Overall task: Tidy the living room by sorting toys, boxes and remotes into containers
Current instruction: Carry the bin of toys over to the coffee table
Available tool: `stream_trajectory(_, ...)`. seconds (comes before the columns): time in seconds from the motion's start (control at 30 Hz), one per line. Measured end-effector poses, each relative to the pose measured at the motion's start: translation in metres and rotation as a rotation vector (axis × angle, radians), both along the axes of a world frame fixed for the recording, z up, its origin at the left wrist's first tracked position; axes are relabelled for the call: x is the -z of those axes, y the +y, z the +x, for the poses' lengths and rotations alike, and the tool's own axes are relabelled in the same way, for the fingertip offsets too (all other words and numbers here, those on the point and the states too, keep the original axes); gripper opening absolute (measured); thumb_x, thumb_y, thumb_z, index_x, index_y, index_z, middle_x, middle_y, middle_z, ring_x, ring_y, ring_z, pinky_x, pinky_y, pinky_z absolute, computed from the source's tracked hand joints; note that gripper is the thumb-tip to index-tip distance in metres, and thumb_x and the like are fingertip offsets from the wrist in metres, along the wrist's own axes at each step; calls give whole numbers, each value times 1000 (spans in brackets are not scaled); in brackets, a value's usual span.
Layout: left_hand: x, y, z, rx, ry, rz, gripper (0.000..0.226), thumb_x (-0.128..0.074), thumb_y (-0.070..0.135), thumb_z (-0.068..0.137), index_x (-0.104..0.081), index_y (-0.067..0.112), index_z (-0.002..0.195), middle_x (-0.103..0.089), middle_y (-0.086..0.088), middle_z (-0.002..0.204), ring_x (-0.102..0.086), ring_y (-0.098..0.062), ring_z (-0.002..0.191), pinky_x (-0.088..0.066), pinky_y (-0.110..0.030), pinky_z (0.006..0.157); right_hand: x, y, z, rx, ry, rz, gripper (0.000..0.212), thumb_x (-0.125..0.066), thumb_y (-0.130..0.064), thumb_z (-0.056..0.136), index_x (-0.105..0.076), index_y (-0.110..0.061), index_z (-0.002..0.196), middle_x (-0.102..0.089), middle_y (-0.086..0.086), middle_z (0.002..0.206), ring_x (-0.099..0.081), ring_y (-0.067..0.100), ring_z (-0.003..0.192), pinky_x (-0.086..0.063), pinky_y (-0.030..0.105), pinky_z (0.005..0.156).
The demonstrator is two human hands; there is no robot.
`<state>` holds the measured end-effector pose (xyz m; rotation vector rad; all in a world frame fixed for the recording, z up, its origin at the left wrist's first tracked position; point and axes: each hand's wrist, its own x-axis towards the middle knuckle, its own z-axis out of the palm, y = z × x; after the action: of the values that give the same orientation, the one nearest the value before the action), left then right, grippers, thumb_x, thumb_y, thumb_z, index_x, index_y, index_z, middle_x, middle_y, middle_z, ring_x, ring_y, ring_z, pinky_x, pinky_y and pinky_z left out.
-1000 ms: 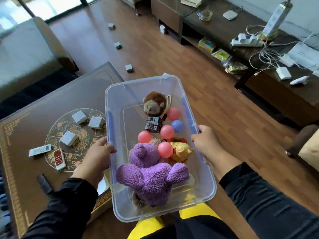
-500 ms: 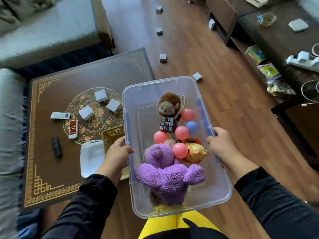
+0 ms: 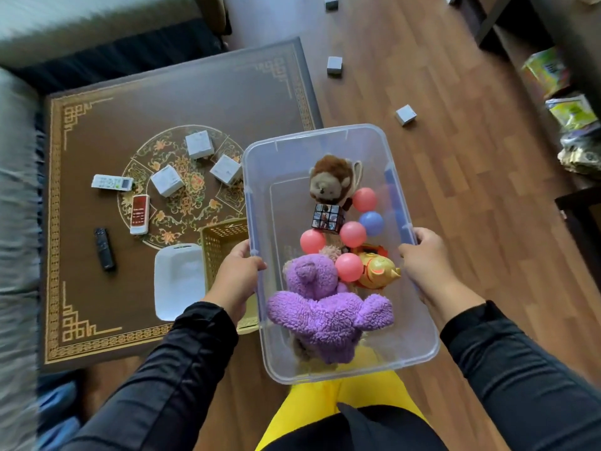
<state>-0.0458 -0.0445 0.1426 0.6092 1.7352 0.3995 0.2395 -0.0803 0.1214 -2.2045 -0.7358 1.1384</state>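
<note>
I carry the clear tub in front of me, my left hand closed on its nine o'clock rim, my right hand closed on the three o'clock rim. It looks light but flexible and slick. The purple plush sits at six o'clock, so I'd grip both long rims evenly.

From my feed the room reads as evenly lit by soft daylight, with a pale sheen across the brown wooden plank floor toward the top and only faint shadows beneath the small grey boxes. The clear plastic storage bin catches mild glare along its rim. The centre is sharp, but the grey upholstered sofa at the left edge is smeared, and the wide-angle lens bows lines outward near the borders.
</note>
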Motion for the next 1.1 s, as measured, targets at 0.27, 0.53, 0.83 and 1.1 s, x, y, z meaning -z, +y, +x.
stream_trajectory(0.27,57,14,10,-22,36,-66,71,-52,6,87,-39,27,153,-49,2,149,-48,-21,131,-38,-47,113,67,23,-2,48,59,-100,42,-49,-18,64,-66,-20,103,-71,5,91,-66,30,82,-56,43,73)
stream_trajectory(0.53,104,21,32,-34,91,-74,71,-49,0,95,-26,22,159,-37,-2,159,-40,-15,130,-31,-33,102,119,35,8,15,33,-120,52,-52,-21,66,-62,-24,116,-70,-1,103,-66,25,94,-56,47,85)
stream_trajectory(0.83,134,19,35,-17,155,-88,73,-49,1,95,-23,21,160,-34,-4,161,-38,-16,135,-30,-31,101,158,29,6,-15,58,-106,45,-53,-11,75,-61,-20,118,-68,1,104,-64,24,94,-54,45,85)
stream_trajectory(1.1,155,25,30,-41,214,-123,73,-55,5,88,-34,23,155,-46,-7,152,-47,-27,132,-39,-44,110,189,30,2,-52,69,-81,44,-52,0,81,-59,-19,120,-65,2,109,-62,23,97,-52,37,82)
